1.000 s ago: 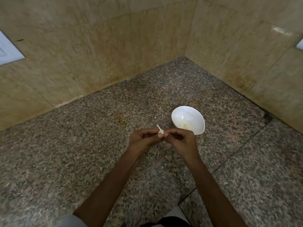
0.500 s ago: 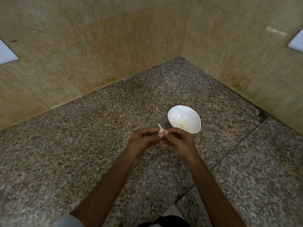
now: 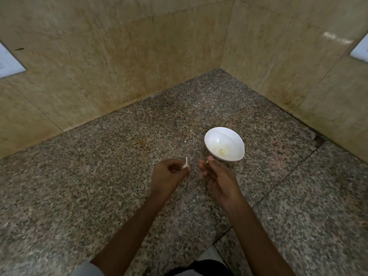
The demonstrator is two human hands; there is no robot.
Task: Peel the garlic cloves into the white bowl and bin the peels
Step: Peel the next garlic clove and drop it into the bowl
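From my end, working L to R: left hand (image 3: 171,176) sits just left of frame centre, above the speckled tabletop (image 3: 99,186). Its fingers are curled in, and thumb + forefinger pinch the garlic clove (image 3: 185,166), with a thin wisp of skin sticking up from it. I read that grip as holding the clove steady so the other hand can strip it. The forearm comes up from bottom centre, wrist roughly straight, back of the hand toward me.

Right hand (image 3: 217,176) is just beside it, a small gap between the two, not touching. The palm is turned partly up and the fingers are loosely bent. Thumb and forefinger tips look to nip a tiny peel scrap (image 3: 207,161) (too small to be sure it's peel, but prob. so). I judge the hand is held off the clove to carry a torn-off bit clear.

White bowl (image 3: 229,136) rests on the tabletop just beyond the right hand's fingertips, right of centre, w/ a few pale yellowish bits inside. It's parked close so a peeled clove has only a short drop, I reckon.

No bin in view, so the peel scrap has nowhere visible to go yet.
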